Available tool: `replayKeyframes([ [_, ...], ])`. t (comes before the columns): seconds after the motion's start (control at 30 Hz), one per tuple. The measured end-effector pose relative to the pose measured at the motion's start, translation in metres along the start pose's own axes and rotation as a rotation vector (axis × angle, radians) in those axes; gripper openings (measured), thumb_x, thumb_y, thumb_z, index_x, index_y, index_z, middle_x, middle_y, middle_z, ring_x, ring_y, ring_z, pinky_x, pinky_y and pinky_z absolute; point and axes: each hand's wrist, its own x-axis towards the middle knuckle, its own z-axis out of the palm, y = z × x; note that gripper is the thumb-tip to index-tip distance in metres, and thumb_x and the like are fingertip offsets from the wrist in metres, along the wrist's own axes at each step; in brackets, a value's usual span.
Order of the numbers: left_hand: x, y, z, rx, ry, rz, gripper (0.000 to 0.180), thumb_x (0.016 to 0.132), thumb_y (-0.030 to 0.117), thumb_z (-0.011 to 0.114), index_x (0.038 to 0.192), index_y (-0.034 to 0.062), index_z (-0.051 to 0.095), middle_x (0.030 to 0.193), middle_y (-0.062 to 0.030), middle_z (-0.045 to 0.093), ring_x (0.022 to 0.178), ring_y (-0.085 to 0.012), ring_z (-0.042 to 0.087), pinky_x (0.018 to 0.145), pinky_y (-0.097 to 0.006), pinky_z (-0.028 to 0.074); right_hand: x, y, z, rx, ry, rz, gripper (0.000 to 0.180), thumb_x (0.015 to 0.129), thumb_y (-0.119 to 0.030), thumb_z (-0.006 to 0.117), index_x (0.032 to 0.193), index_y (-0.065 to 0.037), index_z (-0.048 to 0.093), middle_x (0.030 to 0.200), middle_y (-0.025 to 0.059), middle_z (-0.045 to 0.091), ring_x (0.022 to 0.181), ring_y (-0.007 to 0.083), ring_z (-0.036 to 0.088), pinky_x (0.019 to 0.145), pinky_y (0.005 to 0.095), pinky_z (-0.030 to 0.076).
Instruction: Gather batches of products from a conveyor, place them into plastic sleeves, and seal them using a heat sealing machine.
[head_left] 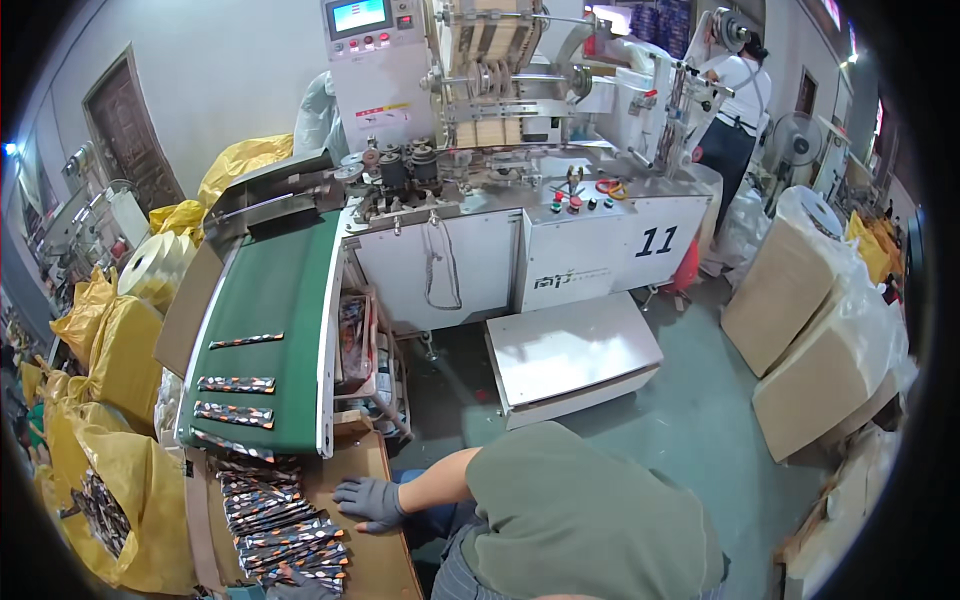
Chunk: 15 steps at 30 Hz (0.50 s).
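Slim dark packets with white and orange patterning lie in a long overlapping row inside an open cardboard box. My right hand, in a grey glove, rests palm down on the cardboard beside the row. Its fingers are stretched toward the packets and hold nothing. At the lower edge, my left hand, also grey-gloved, is against the near end of the row. Its fingers are mostly cut off or hidden. Above the box, several more packets lie spaced apart on a green conveyor belt, one at its lower end.
A packaging machine with a screen and buttons stands ahead. Before it sits a white step box. Yellow sacks crowd the left, one holding packets. Plastic-covered brown blocks stand right. Another person stands at the back right.
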Motion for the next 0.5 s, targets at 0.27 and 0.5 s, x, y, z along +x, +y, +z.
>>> replayKeyframes([
  [0.27, 0.004, 0.043, -0.066, -0.067, -0.140, -0.150, 0.069, 0.083, 0.063, 0.048, 0.099, -0.0030, 0.062, 0.109, -0.0252, 0.058, 0.101, -0.0393, 0.054, 0.090, -0.047, 0.042, 0.002, -0.002, 0.000, 0.005, -0.039, -0.010, 0.052, 0.071, -0.035, 0.061, 0.107, 0.002, 0.051, 0.118, 0.0232, 0.047, 0.117, 0.0386, 0.041, 0.102, 0.0506, 0.029],
  [0.5, 0.003, 0.046, -0.064, -0.022, -0.018, -0.032, 0.067, 0.082, 0.061, 0.051, 0.096, -0.0036, 0.063, 0.103, -0.0243, 0.060, 0.098, -0.0394, 0.055, 0.088, -0.048, 0.042, -0.001, -0.004, -0.006, -0.032, -0.045, 0.016, 0.050, 0.076, -0.036, 0.058, 0.109, 0.001, 0.052, 0.120, 0.0227, 0.047, 0.117, 0.0385, 0.043, 0.103, 0.0517, 0.029],
])
